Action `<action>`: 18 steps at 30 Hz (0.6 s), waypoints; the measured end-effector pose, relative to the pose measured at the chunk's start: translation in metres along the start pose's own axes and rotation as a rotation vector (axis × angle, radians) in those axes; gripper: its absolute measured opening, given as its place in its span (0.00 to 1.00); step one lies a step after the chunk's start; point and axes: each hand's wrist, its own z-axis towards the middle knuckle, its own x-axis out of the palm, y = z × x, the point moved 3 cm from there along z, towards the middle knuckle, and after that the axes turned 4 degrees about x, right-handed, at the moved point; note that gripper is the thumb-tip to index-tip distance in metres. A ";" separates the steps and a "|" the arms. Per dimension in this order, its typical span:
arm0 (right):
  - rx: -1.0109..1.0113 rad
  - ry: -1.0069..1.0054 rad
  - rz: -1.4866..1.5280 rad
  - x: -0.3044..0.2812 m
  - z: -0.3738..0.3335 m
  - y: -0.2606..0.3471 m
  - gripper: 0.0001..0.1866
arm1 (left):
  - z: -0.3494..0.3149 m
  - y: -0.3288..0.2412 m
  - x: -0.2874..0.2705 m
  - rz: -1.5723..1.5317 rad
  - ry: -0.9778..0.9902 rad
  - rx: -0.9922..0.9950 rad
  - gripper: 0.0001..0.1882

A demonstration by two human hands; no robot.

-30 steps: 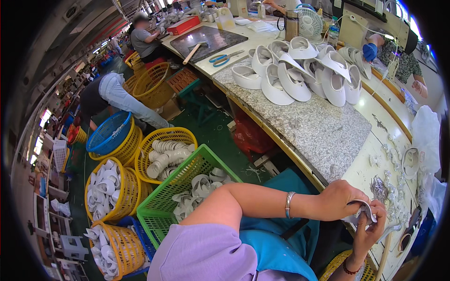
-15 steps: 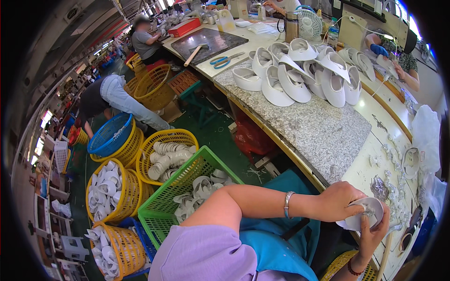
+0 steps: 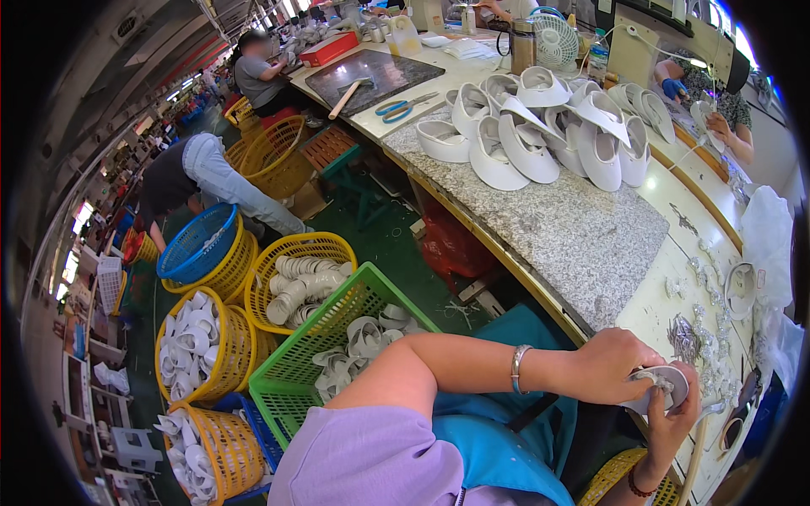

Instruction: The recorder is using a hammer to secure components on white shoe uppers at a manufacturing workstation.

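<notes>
My left hand (image 3: 612, 364), a silver bangle on its wrist, is closed on the near edge of a white shoe upper (image 3: 666, 386). From the other side my right hand (image 3: 675, 417), with a beaded bracelet, grips the same upper, its thumb and fingers around the rim. A clear, glittery ornament shows at the middle of the upper, partly covered by my fingers. On the bench beside my hands lie several sparkling clear ornaments (image 3: 702, 316) and a small heap of thin metal pieces (image 3: 680, 339).
White shoe uppers (image 3: 527, 139) are piled on the speckled stone slab (image 3: 582, 244). Blue-handled scissors (image 3: 407, 108) and a hammer (image 3: 348, 98) lie farther back. A green crate (image 3: 283, 384) and yellow baskets (image 3: 240, 341) of white parts stand at left. A co-worker's hand (image 3: 719, 128) holds a white piece across the bench.
The upper in my hands has tilted, showing more edge-on, and my left fingers have shifted over it. Across the bench, the co-worker's white piece has turned and moved slightly right.
</notes>
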 end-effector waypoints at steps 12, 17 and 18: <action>-0.038 -0.096 -0.066 0.010 -0.006 -0.001 0.11 | -0.003 0.005 0.001 0.089 -0.042 0.002 0.14; 0.145 -0.066 0.137 0.010 -0.004 -0.014 0.12 | -0.003 0.004 -0.004 0.081 -0.027 -0.024 0.13; 0.146 -0.064 0.140 0.011 -0.004 -0.015 0.12 | -0.003 0.004 -0.006 0.080 -0.034 -0.031 0.13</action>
